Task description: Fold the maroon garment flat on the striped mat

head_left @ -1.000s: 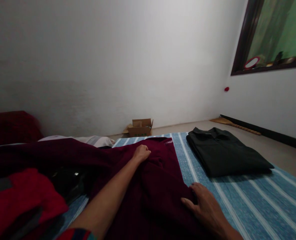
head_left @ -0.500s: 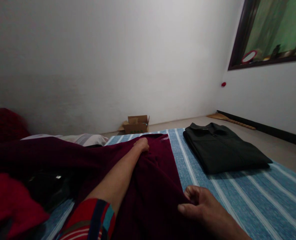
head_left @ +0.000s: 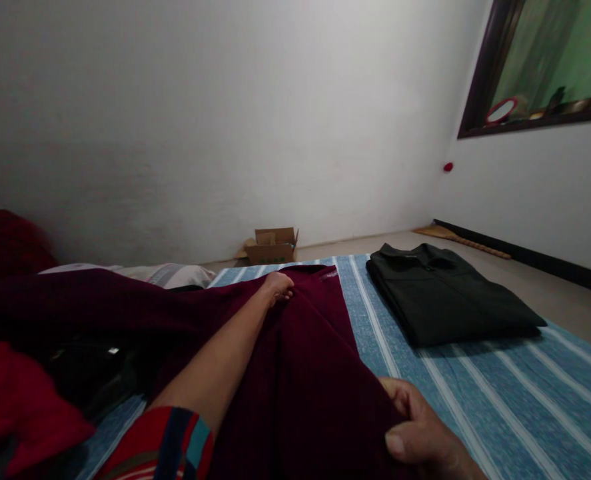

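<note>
A dark maroon garment (head_left: 315, 373) is spread over the blue striped sheet, with one long part reaching off to the left. My left hand (head_left: 277, 287) is closed on its cloth near the far end, and folds run from the fingers. At the garment's right edge, my right hand (head_left: 420, 420) pinches the cloth between thumb and fingers. The near part of the garment runs out of view at the bottom. To the right lies a folded dark green collared garment (head_left: 450, 293), apart from both hands.
The blue sheet (head_left: 480, 393) has white stripes. Red cloth (head_left: 20, 407) and a dark item (head_left: 85, 367) lie at the left. Beyond the sheet's far edge an open cardboard box (head_left: 271, 253) stands by the wall. A broom-like object (head_left: 460, 241) lies along the right wall.
My right hand has moved right and slightly down with the maroon garment's edge, and the cloth between my hands is wider and smoother. My left hand has shifted slightly left.
</note>
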### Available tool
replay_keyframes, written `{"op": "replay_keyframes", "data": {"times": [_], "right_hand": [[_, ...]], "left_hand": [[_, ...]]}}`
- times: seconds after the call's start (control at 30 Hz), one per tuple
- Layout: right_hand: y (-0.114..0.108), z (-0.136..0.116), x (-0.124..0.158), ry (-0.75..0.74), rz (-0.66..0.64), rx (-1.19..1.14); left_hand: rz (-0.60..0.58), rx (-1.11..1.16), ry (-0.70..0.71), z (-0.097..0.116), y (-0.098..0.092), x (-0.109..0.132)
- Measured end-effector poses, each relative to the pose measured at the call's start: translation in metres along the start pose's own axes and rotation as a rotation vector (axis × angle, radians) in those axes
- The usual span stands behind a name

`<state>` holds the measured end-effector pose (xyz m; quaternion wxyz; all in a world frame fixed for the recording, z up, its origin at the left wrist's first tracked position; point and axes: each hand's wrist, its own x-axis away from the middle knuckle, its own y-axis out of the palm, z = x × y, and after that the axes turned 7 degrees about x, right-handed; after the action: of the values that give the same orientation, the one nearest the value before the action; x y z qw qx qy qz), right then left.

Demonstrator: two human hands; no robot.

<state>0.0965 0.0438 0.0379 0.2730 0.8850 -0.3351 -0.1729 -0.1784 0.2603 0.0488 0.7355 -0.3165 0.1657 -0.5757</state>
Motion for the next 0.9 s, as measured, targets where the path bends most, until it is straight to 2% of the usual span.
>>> {"op": "replay_keyframes", "data": {"times": [0.13, 0.27, 0.4, 0.47, 0.53, 0.63, 0.77, 0.9], "right_hand": [[0.002, 0.017, 0.000, 0.075, 0.008, 0.046], [0.001, 0.032, 0.002, 0.148, 0.134, 0.123], [-0.007, 0.038, 0.005, 0.206, 0.220, 0.211], [-0.011, 0.040, 0.005, 0.170, 0.185, 0.187], [-0.011, 0.039, 0.003, 0.130, 0.093, 0.130], [-0.003, 0.032, 0.002, 0.109, 0.006, 0.058], [0.011, 0.016, 0.003, 0.093, 0.075, 0.032], [0.013, 0.004, 0.006, 0.035, 0.194, 0.000]], "left_hand": [[0.062, 0.139, -0.062, -0.009, 0.004, 0.012], [0.126, 0.209, -0.054, -0.014, 0.005, 0.024], [0.163, 0.177, -0.030, -0.027, 0.007, 0.046], [0.146, 0.131, 0.003, -0.037, 0.005, 0.060], [0.109, 0.089, 0.044, -0.048, 0.001, 0.075], [0.035, -0.069, 0.188, -0.062, -0.010, 0.096], [-0.067, -0.412, 0.429, -0.072, -0.020, 0.126], [-0.052, -0.490, 0.419, -0.065, -0.018, 0.165]]}}
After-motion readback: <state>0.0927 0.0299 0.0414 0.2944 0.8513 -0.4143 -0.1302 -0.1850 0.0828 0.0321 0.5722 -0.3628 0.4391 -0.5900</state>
